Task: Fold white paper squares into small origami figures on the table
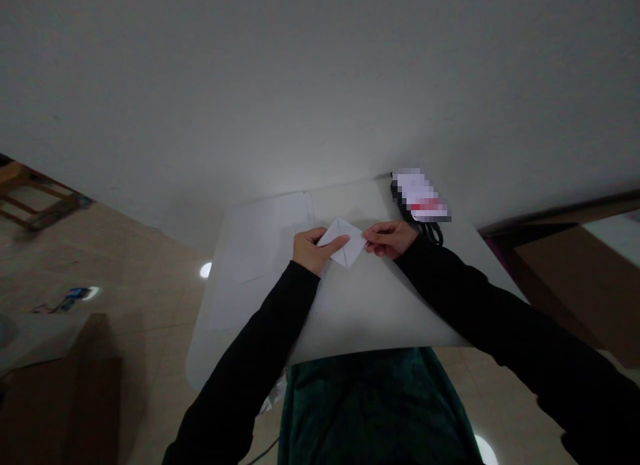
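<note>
A small folded white paper (346, 246), diamond-shaped with creases, is held just above a white table (380, 305). My left hand (313, 249) grips its left side, thumb lying across the paper and fingers curled behind. My right hand (389, 239) pinches the paper's right corner with closed fingers. Both arms are in black sleeves.
Flat white sheets (265, 241) lie on the table's left part. A blurred-out object (420, 197) with a black cord (433, 233) sits at the table's far right, against the white wall. A wooden piece stands on the tiled floor at left, brown furniture at right.
</note>
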Tool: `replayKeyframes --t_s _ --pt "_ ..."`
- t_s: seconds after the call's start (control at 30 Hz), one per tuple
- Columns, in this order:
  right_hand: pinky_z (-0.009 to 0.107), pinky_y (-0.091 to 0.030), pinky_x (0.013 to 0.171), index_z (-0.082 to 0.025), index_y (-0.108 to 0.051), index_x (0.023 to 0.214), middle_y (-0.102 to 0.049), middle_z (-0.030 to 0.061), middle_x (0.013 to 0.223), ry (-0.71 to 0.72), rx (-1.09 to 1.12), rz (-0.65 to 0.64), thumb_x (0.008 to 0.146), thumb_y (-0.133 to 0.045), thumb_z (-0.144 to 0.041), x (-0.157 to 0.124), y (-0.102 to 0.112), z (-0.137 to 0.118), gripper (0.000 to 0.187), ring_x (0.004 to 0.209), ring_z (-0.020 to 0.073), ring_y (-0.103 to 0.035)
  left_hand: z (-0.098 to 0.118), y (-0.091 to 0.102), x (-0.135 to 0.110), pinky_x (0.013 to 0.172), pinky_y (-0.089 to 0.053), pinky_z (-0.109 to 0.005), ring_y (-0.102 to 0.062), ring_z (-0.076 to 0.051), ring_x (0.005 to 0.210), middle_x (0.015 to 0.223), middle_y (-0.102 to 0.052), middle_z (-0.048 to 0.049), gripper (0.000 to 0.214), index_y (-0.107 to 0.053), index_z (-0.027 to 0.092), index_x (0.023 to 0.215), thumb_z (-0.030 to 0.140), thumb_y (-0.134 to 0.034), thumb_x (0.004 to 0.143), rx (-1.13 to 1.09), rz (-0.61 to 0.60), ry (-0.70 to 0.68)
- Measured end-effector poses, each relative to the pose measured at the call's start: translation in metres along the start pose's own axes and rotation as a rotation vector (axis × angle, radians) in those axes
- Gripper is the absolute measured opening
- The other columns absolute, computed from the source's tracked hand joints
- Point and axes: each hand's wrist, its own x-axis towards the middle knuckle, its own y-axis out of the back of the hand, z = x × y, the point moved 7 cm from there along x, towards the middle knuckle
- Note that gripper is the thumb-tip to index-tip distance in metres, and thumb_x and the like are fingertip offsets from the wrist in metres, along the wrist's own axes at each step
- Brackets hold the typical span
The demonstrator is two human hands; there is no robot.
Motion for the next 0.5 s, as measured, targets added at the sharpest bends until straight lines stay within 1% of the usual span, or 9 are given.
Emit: replayKeyframes --t_s 0.07,0.1,0.17,0.2,0.27,0.33,0.4,0.5 --pt "0.017 -0.044 0.032 -0.014 -0.071 0.065 -0.068 0.0053 0.055 -0.012 -0.012 0.004 0.044 -0.087 -0.037 -0.001 -0.002 0.0 0.035 0.044 0.0128 -0.061 0.001 0.0 0.0 0.045 -0.032 -0.022 -0.044 -0.008 0.049 0.054 -0.056 0.0002 0.037 -0.067 0.011 0.062 0.046 -0.078 0.06 0.013 0.0 -0.017" --pt "0.018 -0.047 0.033 -0.014 -0.072 0.068 -0.069 0.0056 0.058 0.004 -0.033 0.011 0.045 -0.087 -0.039 -0.002 -0.003 -0.001 0.036 0.047 0.0144 -0.063 0.001 -0.001 -0.001 0.045 -0.032 -0.022 -0.044 -0.008 0.049 0.054 -0.055 0.0005 0.037 -0.066 0.011 0.062 0.046 -0.078 0.06 0.022 -0.005 -0.027" --pt "0.02 -0.048 0.034 -0.015 -0.073 0.072 -0.069 0.0043 0.06 0.08 -0.116 0.042 0.05 -0.084 -0.041 -0.005 -0.005 -0.004 0.035 0.047 0.0136 -0.062 0.003 -0.004 -0.002 0.044 -0.029 -0.021 -0.041 -0.007 0.049 0.052 -0.052 0.0017 0.036 -0.065 0.011 0.06 0.045 -0.077 0.061 0.054 -0.029 -0.053" --pt "0.019 -0.046 0.033 -0.015 -0.073 0.072 -0.068 0.0026 0.057 0.125 -0.176 0.06 0.054 -0.083 -0.04 -0.006 -0.005 -0.006 0.033 0.044 0.0112 -0.059 0.004 -0.005 -0.002 0.044 -0.028 -0.021 -0.04 -0.007 0.048 0.052 -0.05 0.0023 0.036 -0.064 0.012 0.058 0.045 -0.076 0.062 0.073 -0.045 -0.066" --pt "0.017 -0.037 0.029 -0.015 -0.073 0.07 -0.06 -0.0017 0.046 0.197 -0.296 0.084 0.059 -0.08 -0.039 -0.01 -0.007 -0.009 0.027 0.034 0.006 -0.047 0.005 -0.008 -0.003 0.043 -0.025 -0.021 -0.037 -0.006 0.048 0.05 -0.047 0.0032 0.037 -0.062 0.012 0.056 0.046 -0.075 0.062 0.105 -0.077 -0.086" --pt "0.017 -0.027 0.028 -0.015 -0.072 0.063 -0.051 -0.0053 0.036 0.231 -0.361 0.093 0.06 -0.078 -0.037 -0.012 -0.008 -0.01 0.023 0.03 0.0035 -0.037 0.006 -0.011 -0.004 0.043 -0.024 -0.021 -0.036 -0.006 0.048 0.05 -0.045 0.0036 0.038 -0.061 0.012 0.055 0.047 -0.075 0.063 0.119 -0.099 -0.089" --pt "0.018 -0.023 0.03 -0.016 -0.07 0.059 -0.048 -0.0061 0.034 0.234 -0.366 0.086 0.058 -0.079 -0.036 -0.012 -0.008 -0.01 0.022 0.03 0.0032 -0.034 0.005 -0.012 -0.004 0.043 -0.023 -0.021 -0.035 -0.006 0.048 0.05 -0.044 0.0037 0.039 -0.06 0.012 0.055 0.046 -0.075 0.062 0.116 -0.115 -0.076" --pt "0.019 -0.024 0.032 -0.016 -0.07 0.058 -0.055 -0.0043 0.04 0.191 -0.343 0.062 0.051 -0.081 -0.034 -0.009 -0.006 -0.007 0.022 0.033 0.0033 -0.036 0.003 -0.013 -0.004 0.043 -0.023 -0.021 -0.035 -0.006 0.048 0.05 -0.043 0.0037 0.039 -0.059 0.012 0.055 0.046 -0.075 0.062 0.117 -0.123 -0.053"
